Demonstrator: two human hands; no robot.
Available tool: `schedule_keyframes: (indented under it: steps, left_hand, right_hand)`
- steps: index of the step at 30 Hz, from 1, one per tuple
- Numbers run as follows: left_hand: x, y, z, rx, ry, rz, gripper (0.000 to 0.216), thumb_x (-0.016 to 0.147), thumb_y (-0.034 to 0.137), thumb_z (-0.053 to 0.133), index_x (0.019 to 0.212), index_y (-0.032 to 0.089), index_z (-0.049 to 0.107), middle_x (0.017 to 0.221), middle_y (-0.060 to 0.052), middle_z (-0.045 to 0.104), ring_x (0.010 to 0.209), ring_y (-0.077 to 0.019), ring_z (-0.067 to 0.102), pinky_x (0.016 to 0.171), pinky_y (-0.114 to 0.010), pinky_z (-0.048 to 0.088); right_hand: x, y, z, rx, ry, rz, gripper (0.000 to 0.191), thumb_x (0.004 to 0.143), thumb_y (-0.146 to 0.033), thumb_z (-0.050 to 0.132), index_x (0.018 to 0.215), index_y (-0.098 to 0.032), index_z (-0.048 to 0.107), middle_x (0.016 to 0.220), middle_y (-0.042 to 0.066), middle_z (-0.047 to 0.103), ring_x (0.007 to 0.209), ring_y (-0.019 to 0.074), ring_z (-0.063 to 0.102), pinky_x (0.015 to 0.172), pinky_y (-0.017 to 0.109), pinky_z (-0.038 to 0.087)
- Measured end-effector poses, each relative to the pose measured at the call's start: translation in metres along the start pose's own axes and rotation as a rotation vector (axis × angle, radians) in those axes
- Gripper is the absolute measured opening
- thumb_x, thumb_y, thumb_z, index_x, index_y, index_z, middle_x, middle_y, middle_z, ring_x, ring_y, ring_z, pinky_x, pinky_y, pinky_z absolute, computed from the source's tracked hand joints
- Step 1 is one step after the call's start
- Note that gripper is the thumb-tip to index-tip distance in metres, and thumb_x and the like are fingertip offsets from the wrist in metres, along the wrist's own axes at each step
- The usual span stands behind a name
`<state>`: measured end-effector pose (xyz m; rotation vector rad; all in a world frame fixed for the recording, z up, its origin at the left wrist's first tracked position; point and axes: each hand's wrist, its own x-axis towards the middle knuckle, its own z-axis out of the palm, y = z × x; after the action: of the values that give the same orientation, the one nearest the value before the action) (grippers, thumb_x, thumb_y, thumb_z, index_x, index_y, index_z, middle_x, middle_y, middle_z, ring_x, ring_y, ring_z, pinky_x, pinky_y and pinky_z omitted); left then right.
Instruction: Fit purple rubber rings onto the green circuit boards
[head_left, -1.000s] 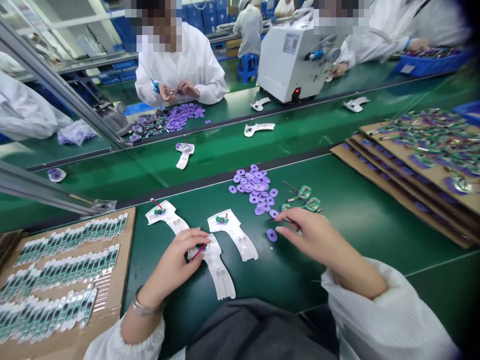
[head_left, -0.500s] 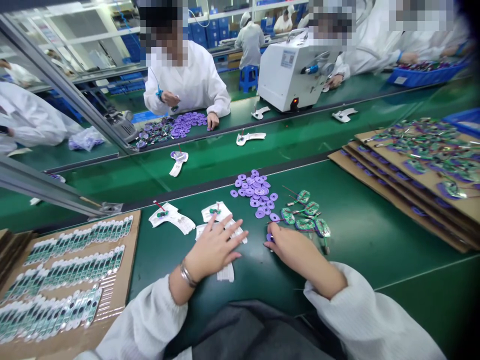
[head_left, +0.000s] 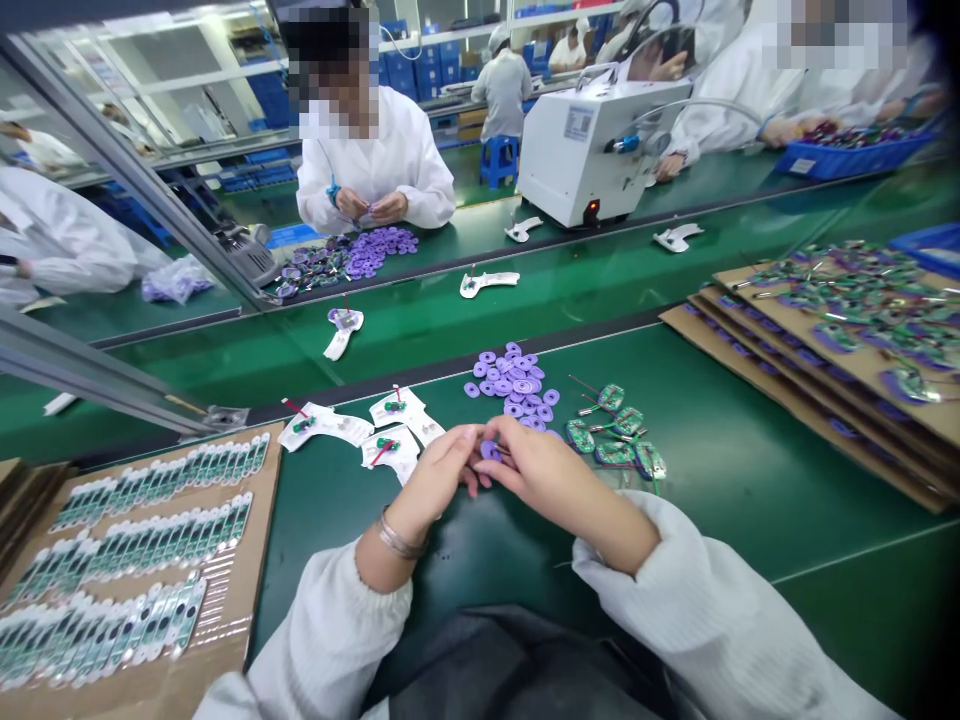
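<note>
While both hands [head_left: 551, 488] pinch purple disc [head_left: 490, 451], green bench [head_left: 757, 530], white-coated co-workers [head_left: 375, 175]

A person in a white coat [head_left: 375, 170] sat across the green belt [head_left: 420, 335] and worked with both hands. To the right stood a white machine [head_left: 592, 150] with a red light [head_left: 592, 209]. A blue stool [head_left: 499, 160] was farther back. Another person [head_left: 720, 110] had a hand by a blue tray [head_left: 851, 158]. Brown cardboard sheets [head_left: 780, 400] lay in a pile on the green counter [head_left: 750, 530]
</note>
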<state>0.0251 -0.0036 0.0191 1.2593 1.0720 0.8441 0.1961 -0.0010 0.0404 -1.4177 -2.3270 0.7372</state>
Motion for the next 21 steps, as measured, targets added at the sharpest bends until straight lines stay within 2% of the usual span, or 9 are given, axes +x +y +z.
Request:
schedule_keyframes:
  steps: [2, 4, 7, 9, 11, 13, 17, 19, 21]
  left_hand:
    - [0.010, 0.002, 0.006, -0.206, -0.052, -0.039, 0.042, 0.090, 0.052, 0.052, 0.088, 0.012, 0.065, 0.062, 0.000, 0.056, 0.051, -0.0090, 0.050, 0.047, -0.020, 0.041]
    - [0.021, 0.004, 0.003, -0.343, -0.038, -0.032, 0.037, 0.083, 0.048, 0.065, 0.081, 0.011, 0.067, 0.061, 0.001, 0.055, 0.049, -0.0060, 0.045, 0.048, -0.018, 0.039]
    - [0.033, 0.011, -0.008, -0.527, 0.096, 0.014, 0.032, 0.077, 0.039, 0.074, 0.094, 0.012, 0.071, 0.075, -0.003, 0.065, 0.056, -0.0059, 0.053, 0.052, -0.017, 0.043]
    - [0.038, 0.016, -0.014, -0.573, 0.168, 0.059, 0.033, 0.078, 0.033, 0.074, 0.104, 0.014, 0.071, 0.091, -0.007, 0.071, 0.071, -0.0089, 0.063, 0.062, -0.017, 0.048]
    - [0.040, 0.021, -0.018, -0.565, 0.196, 0.095, 0.031, 0.080, 0.029, 0.072, 0.108, 0.016, 0.071, 0.108, -0.010, 0.071, 0.087, -0.0133, 0.067, 0.075, -0.021, 0.052]
    - [0.040, 0.023, -0.019, -0.539, 0.224, 0.121, 0.029, 0.081, 0.028, 0.071, 0.108, 0.018, 0.071, 0.115, -0.010, 0.070, 0.097, -0.0166, 0.067, 0.083, -0.026, 0.053]
    - [0.037, 0.019, -0.017, -0.378, 0.272, 0.150, 0.030, 0.083, 0.032, 0.069, 0.110, 0.020, 0.072, 0.115, -0.009, 0.071, 0.083, -0.0144, 0.068, 0.073, -0.025, 0.054]
    - [0.036, 0.017, -0.016, -0.282, 0.269, 0.170, 0.030, 0.085, 0.033, 0.067, 0.112, 0.021, 0.072, 0.115, -0.009, 0.071, 0.077, -0.0132, 0.067, 0.074, -0.026, 0.054]
    - [0.035, 0.015, -0.017, -0.218, 0.249, 0.202, 0.030, 0.087, 0.033, 0.064, 0.115, 0.021, 0.071, 0.118, -0.009, 0.070, 0.085, -0.0157, 0.068, 0.081, -0.029, 0.055]
  right_hand:
    - [0.012, -0.003, 0.001, 0.012, 0.043, -0.043, 0.020, 0.090, -0.029, 0.061, 0.104, -0.017, 0.054, 0.092, 0.005, 0.065, 0.080, 0.0204, 0.062, 0.067, 0.029, 0.044]
    - [0.024, 0.000, -0.001, 0.065, 0.089, -0.107, 0.019, 0.089, -0.026, 0.062, 0.105, -0.016, 0.057, 0.095, 0.006, 0.064, 0.088, 0.0209, 0.061, 0.074, 0.031, 0.046]
    - [0.038, 0.008, -0.010, 0.167, 0.194, -0.188, 0.032, 0.095, -0.024, 0.048, 0.125, -0.016, 0.054, 0.101, 0.009, 0.060, 0.093, 0.0198, 0.059, 0.082, 0.034, 0.049]
    - [0.045, 0.012, -0.015, 0.195, 0.270, -0.238, 0.041, 0.098, -0.021, 0.036, 0.137, -0.018, 0.048, 0.103, 0.010, 0.060, 0.094, 0.0192, 0.059, 0.084, 0.035, 0.050]
    - [0.049, 0.012, -0.016, 0.212, 0.342, -0.276, 0.040, 0.097, -0.019, 0.037, 0.135, -0.020, 0.052, 0.104, 0.009, 0.064, 0.094, 0.0188, 0.061, 0.084, 0.035, 0.050]
    - [0.049, 0.010, -0.012, 0.221, 0.410, -0.269, 0.030, 0.095, -0.021, 0.047, 0.122, -0.021, 0.062, 0.103, 0.007, 0.069, 0.092, 0.0183, 0.064, 0.082, 0.032, 0.051]
    - [0.045, 0.003, 0.002, 0.151, 0.566, -0.233, 0.010, 0.089, -0.024, 0.062, 0.092, -0.020, 0.071, 0.086, 0.003, 0.074, 0.078, 0.0165, 0.068, 0.074, 0.027, 0.051]
    - [0.043, 0.002, 0.005, 0.110, 0.624, -0.225, 0.010, 0.089, -0.025, 0.062, 0.089, -0.020, 0.071, 0.081, 0.002, 0.074, 0.071, 0.0155, 0.067, 0.069, 0.026, 0.050]
    - [0.042, 0.002, 0.005, 0.098, 0.643, -0.198, 0.011, 0.089, -0.025, 0.061, 0.090, -0.020, 0.072, 0.080, 0.002, 0.074, 0.068, 0.0146, 0.066, 0.067, 0.026, 0.049]
